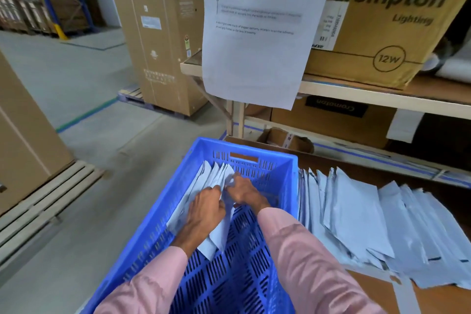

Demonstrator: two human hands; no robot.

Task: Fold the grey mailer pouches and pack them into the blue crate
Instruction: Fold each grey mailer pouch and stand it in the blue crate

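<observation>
The blue crate [288,160] stands in front of me with its slotted floor showing. Several folded grey mailer pouches [209,178] stand on edge along its left wall. Both my hands are inside the crate at that stack. My left hand [206,208] presses on the nearest folded pouch [216,239] with fingers curled over its top edge. My right hand [242,190] pinches the same pouch's top from the right. To the right of the crate, several unfolded grey pouches [362,216] lie fanned out on a brown cardboard surface.
A shelving rack [382,94] with Crompton cartons rises behind the crate, and a printed sheet [257,33] hangs from it. Tall cardboard boxes [158,41] on pallets stand on the concrete floor to the left. Another carton on a pallet [23,148] is at far left.
</observation>
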